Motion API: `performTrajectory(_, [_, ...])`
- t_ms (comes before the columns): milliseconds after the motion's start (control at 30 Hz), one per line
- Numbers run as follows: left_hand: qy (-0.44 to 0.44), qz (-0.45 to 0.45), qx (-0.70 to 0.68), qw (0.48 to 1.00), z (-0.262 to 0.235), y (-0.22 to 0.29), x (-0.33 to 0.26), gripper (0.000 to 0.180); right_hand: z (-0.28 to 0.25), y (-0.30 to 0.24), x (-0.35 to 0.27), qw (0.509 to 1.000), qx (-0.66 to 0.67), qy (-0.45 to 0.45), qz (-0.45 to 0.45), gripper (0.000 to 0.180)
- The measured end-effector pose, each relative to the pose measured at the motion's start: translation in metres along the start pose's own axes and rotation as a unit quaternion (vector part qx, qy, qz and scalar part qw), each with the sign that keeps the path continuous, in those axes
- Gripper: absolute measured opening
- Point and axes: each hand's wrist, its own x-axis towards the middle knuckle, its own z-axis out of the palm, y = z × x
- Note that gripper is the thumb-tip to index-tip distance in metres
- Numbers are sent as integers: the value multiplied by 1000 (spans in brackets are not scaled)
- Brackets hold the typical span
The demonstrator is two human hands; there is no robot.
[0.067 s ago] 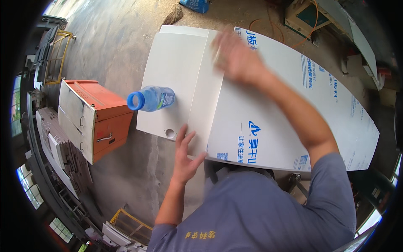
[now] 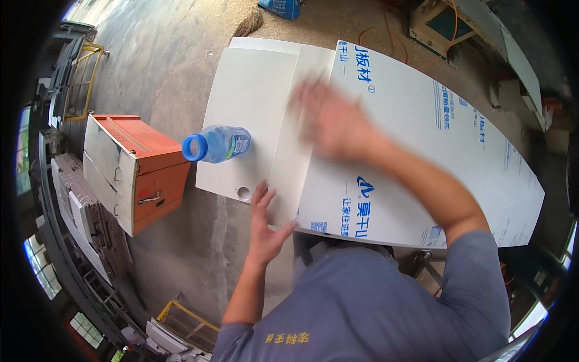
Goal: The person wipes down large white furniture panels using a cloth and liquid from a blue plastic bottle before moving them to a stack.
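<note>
White panels lie stacked before me. A plain white panel with a round hole near its near edge is at the left, and a bare white strip runs beside it. Right of the strip is a larger board with blue print. My left hand rests at the near edge of the strip, fingers apart and thumb spread. Over the strip and the board's left border is my right hand, smeared by motion; whether it holds anything is hidden by the blur. A clear plastic bottle with a blue rim stands on the plain panel.
An orange cabinet with a pale front stands on the floor at the left. Beyond it are stacked panels and a yellow frame. A blue bag and an orange hose lie at the far side.
My right hand has swept nearer to me and slightly left along the strip, uncovering more print at the board's far corner. My left hand stays almost in place.
</note>
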Motion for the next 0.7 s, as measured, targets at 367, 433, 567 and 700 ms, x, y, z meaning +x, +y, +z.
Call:
performTrajectory(367, [-10,-41,-110,993,6,-12,-1,106,18,4,-1,1000,-22,16,-12,85])
performTrajectory(433, [-17,-26,-86,996,2,-15,0,108,24,-70,-59,982,121,-80,-119,88])
performTrajectory(567, [-39,-5,-59,997,-4,-13,-2,111,-2,25,13,996,-84,-3,-30,76])
performTrajectory(700, [-59,-10,-63,996,-5,-16,3,111,1,131,60,980,-98,28,173,98])
